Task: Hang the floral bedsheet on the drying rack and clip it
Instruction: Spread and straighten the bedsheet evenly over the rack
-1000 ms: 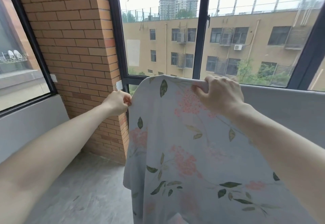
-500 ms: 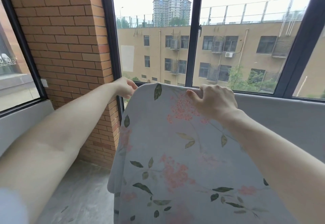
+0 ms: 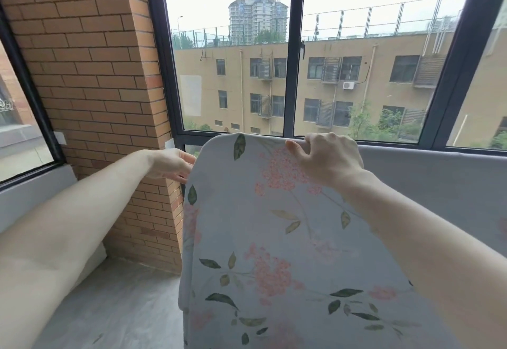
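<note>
The sheet (image 3: 274, 239) hangs in front of the person, pale grey with pink flowers and green leaves, its top edge held up at the height of the window sill. The right hand (image 3: 327, 158) grips that top edge from behind and above: the fingers curl over the fold and the thumb (image 3: 297, 149) presses on the near side, so the cloth is pinched between them. From this hand the sheet falls straight down and spreads toward the person, and its top edge runs off to the left in a rounded corner.

The left hand (image 3: 171, 163) sits just left of that corner, at the sheet's side edge. Its fingers are nearly straight and loosely spread, the tips touching or almost touching the edge; the view is too poor to say whether any cloth is pinched, though it looks like mere contact.

Behind the left hand stands a brick pillar (image 3: 96, 88), and below it a grey floor (image 3: 118, 302). Beyond the right hand is a dark-framed window (image 3: 292, 55) with a yellow building (image 3: 384, 79) outside. To the right of the right hand a grey ledge (image 3: 439, 173) runs under the glass. No rack or clip shows
</note>
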`<state>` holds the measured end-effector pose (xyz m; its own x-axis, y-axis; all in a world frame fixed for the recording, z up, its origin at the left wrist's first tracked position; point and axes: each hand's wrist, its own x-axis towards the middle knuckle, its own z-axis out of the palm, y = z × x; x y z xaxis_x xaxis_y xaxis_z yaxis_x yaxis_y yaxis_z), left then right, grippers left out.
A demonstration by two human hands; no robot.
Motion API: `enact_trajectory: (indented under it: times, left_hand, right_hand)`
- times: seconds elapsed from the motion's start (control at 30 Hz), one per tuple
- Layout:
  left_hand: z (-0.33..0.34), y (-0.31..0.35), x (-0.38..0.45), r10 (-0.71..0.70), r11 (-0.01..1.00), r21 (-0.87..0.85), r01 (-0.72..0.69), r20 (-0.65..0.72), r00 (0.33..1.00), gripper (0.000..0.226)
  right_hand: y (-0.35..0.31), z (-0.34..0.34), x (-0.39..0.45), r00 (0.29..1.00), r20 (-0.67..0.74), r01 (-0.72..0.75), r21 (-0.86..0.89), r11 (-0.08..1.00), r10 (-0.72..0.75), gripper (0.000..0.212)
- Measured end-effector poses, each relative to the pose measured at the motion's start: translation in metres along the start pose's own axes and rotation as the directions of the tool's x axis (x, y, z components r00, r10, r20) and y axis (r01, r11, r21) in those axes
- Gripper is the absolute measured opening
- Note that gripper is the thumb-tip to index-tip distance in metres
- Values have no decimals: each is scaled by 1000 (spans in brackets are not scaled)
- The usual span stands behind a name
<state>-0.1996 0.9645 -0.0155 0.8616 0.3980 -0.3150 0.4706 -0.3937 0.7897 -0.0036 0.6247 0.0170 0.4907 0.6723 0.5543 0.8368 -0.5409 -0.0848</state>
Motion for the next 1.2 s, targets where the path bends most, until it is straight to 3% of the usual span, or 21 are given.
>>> enact_trajectory:
  times: [0.1, 0.17, 0.23, 0.33, 0.4, 0.47, 0.53, 0.6, 0.7, 0.8, 0.9, 0.97, 1.03, 1.2]
  left_hand:
    - [2, 6, -1, 59, 980, 200, -25, -162, 985, 16]
    - [2, 15, -2, 114, 952, 306, -5, -339, 934, 15]
    - [0, 26, -2, 159, 958, 287, -12, -494, 855, 19]
    - [5, 37, 3, 196, 976, 196, -92, -621, 759, 13]
    - [13, 38, 9, 155, 982, 176, -61, -595, 788, 10]
    - [18, 36, 9, 36, 990, 143, 21, -384, 923, 19]
    - [16, 38, 5, -59, 982, 159, 98, -238, 970, 29]
    - [14, 50, 3, -40, 989, 122, 86, -339, 940, 26]
    - [28, 87, -1, 154, 987, 121, -105, -551, 820, 19]
    - [65, 122, -13, 372, 926, 229, -300, -431, 822, 27]
    - [107, 134, -23, 503, 766, 581, -275, -274, 820, 32]
    - [127, 133, -21, 612, 601, 771, -212, -273, 743, 37]
    - [134, 130, -18, 667, 557, 810, -184, -304, 680, 40]
    - [128, 124, -13, 680, 534, 828, -171, -300, 669, 42]
  right_hand:
    - [0, 0, 2, 1000, 4, 9, -14, 1000, -9, 55]
    - [0, 0, 3, 1000, 11, 14, -21, 1000, -14, 57]
    - [0, 1, 4, 1000, 13, 18, -23, 1000, -18, 58]
    - [1, 2, 6, 999, 40, 9, -15, 1000, -9, 57]
    - [1, 2, 8, 999, 43, 6, -15, 1000, -6, 57]
    - [1, 3, 8, 999, 40, 5, -25, 1000, -4, 57]
    - [3, 2, 8, 999, 40, 3, -31, 1000, -1, 56]
    - [3, 2, 7, 999, 41, 0, -30, 1000, 1, 55]
    - [3, 3, 4, 999, 36, 2, -35, 999, -1, 55]
    - [0, 5, 3, 1000, 24, 12, -25, 1000, -12, 50]
    - [-1, 2, 0, 999, 36, 4, 0, 1000, -4, 41]
    - [4, -1, -4, 999, 50, -9, 16, 1000, 9, 37]
    - [13, -6, -10, 998, 57, -30, 40, 999, 28, 35]
    - [63, -12, -36, 992, -2, -124, 34, 992, 124, 36]
